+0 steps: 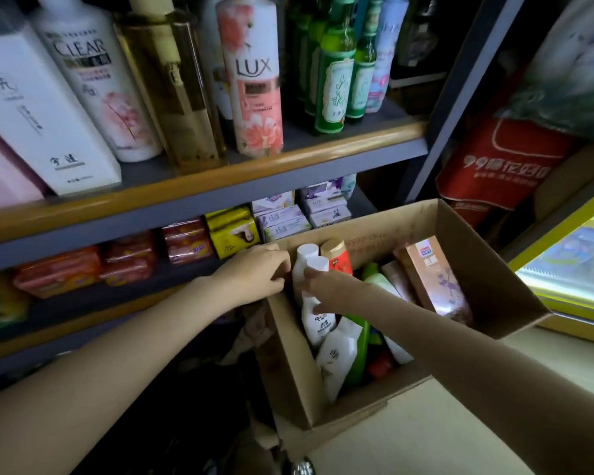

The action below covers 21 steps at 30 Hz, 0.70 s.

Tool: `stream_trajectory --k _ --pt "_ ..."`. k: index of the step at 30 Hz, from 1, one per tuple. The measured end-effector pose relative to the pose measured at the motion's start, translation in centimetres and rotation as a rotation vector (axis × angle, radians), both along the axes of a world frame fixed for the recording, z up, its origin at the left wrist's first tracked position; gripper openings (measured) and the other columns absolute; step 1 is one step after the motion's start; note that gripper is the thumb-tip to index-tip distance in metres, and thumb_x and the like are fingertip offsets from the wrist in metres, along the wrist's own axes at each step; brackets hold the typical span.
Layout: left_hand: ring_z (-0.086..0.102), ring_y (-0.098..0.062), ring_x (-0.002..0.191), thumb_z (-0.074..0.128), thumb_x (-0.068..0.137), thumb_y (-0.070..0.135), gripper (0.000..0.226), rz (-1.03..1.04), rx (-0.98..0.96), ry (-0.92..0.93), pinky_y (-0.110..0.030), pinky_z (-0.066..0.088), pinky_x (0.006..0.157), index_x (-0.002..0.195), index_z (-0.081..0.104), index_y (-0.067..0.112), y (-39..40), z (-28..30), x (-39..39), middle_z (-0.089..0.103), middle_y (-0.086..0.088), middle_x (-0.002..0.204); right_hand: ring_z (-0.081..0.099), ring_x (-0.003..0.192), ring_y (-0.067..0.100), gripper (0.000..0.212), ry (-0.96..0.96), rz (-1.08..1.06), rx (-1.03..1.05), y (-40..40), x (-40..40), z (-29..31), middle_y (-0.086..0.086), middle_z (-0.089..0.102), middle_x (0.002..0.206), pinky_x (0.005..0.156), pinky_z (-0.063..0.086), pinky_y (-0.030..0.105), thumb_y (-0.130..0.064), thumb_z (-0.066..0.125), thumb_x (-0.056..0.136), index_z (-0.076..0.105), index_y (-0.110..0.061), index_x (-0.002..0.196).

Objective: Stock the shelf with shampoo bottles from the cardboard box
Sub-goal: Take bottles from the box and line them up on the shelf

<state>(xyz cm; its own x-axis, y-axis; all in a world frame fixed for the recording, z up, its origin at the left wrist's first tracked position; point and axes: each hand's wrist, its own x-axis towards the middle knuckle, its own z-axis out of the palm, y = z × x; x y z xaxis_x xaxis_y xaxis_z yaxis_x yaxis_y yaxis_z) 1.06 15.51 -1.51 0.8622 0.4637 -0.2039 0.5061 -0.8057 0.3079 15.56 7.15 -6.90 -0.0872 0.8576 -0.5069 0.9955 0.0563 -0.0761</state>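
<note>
An open cardboard box (487, 269) stands on the floor below the shelf (220, 180), packed with several bottles. Two white shampoo bottles stand upright at its far left corner. My right hand (330, 289) grips the nearer white bottle (314, 323) just under its cap. My left hand (258, 269) has its fingers curled around the box's left wall, touching the farther white bottle (304, 255). Behind them stands a red bottle with a gold cap (336, 257). Another white bottle (338, 358) and a green one lie tilted lower in the box.
The upper shelf holds tall bottles: a Clear bottle (96, 87), a Lux bottle (254, 80) and green glass bottles (333, 73). The lower shelf (93, 299) holds soap packs. A brown carton (432, 272) leans in the box. A red bag (501, 162) hangs at right.
</note>
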Motion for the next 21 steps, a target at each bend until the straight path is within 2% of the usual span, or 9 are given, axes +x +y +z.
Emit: stream_trajectory --k 2,4,6,8,10,13,16,18,21 --pt "0.055 -0.02 0.101 0.054 0.085 0.02 0.021 0.023 -0.057 -0.013 -0.039 0.046 0.087 0.105 0.058 0.017 0.1 -0.1 -0.4 0.054 -0.003 0.11 0.058 0.105 0.032 0.045 0.0 -0.019 -0.061 0.1 0.1 0.0 0.015 0.05 0.125 0.081 0.049 0.038 -0.019 0.063 0.085 0.05 -0.008 0.127" --pt "0.056 -0.02 0.101 0.056 0.085 0.021 0.023 0.018 -0.097 -0.008 -0.039 0.047 0.087 0.107 0.058 0.017 0.0 0.2 -0.6 0.056 -0.003 0.111 0.064 0.074 0.024 0.042 0.135 -0.146 -0.121 0.1 0.7 1.4 0.011 0.056 0.106 0.06 0.052 0.028 -0.018 0.069 0.082 0.054 -0.007 0.12" --pt "0.056 -0.022 0.106 0.061 0.084 0.023 0.032 0.004 -0.132 -0.008 -0.036 0.046 0.089 0.114 0.055 0.015 -0.2 1.1 -0.6 0.057 -0.006 0.118 0.06 0.056 0.016 0.041 0.246 -0.221 -0.083 0.4 1.3 4.6 0.007 0.055 0.108 0.044 0.047 0.016 -0.02 0.072 0.079 0.055 -0.012 0.116" --pt "0.051 -0.019 0.117 0.064 0.083 0.025 0.049 0.006 -0.213 -0.009 -0.027 0.042 0.093 0.127 0.047 0.011 -0.4 2.7 -0.6 0.053 -0.004 0.128 0.064 0.065 0.021 0.045 0.27 -0.214 -0.003 1.2 1.5 9.4 0.01 0.057 0.116 0.052 0.052 0.02 -0.025 0.074 0.077 0.055 -0.013 0.117" --pt "0.047 -0.011 0.12 0.068 0.081 0.025 0.057 0.006 -0.396 -0.04 -0.017 0.038 0.089 0.131 0.043 0.014 -0.6 4.6 -0.9 0.05 0.005 0.125 0.064 0.07 0.023 0.039 0.304 -0.198 0.072 2.1 1.0 15.0 0.013 0.061 0.106 0.053 0.05 0.022 -0.028 0.075 0.077 0.059 -0.012 0.108" --pt "0.054 -0.011 0.114 0.071 0.078 0.023 0.04 0.052 -0.594 -0.217 -0.023 0.045 0.093 0.114 0.053 0.028 -0.3 8.3 -2.4 0.058 0.011 0.117 0.043 0.047 0.015 0.029 0.439 -0.19 0.168 2.7 -0.7 23.3 0.014 0.05 0.066 0.039 0.033 0.015 -0.029 0.073 0.078 0.059 -0.003 0.081" --pt "0.061 -0.006 0.097 0.066 0.081 0.021 0.018 0.135 -0.658 -0.399 -0.025 0.05 0.089 0.094 0.06 0.03 0.2 13.2 -5.2 0.064 0.012 0.103 0.031 0.046 0.016 0.032 0.693 -0.218 0.335 3.2 -3.4 28.5 0.007 0.039 0.054 0.041 0.022 0.021 -0.027 0.068 0.082 0.054 -0.004 0.066" --pt "0.062 -0.001 0.09 0.064 0.081 0.016 0.016 0.164 -0.649 -0.527 -0.021 0.05 0.087 0.093 0.061 0.027 0.9 16.5 -7.7 0.066 0.01 0.1 0.033 0.048 0.014 0.027 0.864 -0.237 0.459 3.9 -5.7 30.6 0.002 0.042 0.054 0.043 0.021 0.022 -0.029 0.065 0.085 0.057 -0.009 0.068" --pt "0.065 -0.004 0.084 0.064 0.081 0.013 0.017 0.232 -0.561 -0.694 -0.024 0.053 0.08 0.092 0.061 0.025 2.2 21.3 -12.1 0.067 0.009 0.096 0.055 0.063 0.013 0.02 0.979 -0.173 0.504 4.9 -9.2 33.2 0.003 0.061 0.08 0.051 0.038 0.022 -0.034 0.064 0.085 0.061 -0.017 0.095"
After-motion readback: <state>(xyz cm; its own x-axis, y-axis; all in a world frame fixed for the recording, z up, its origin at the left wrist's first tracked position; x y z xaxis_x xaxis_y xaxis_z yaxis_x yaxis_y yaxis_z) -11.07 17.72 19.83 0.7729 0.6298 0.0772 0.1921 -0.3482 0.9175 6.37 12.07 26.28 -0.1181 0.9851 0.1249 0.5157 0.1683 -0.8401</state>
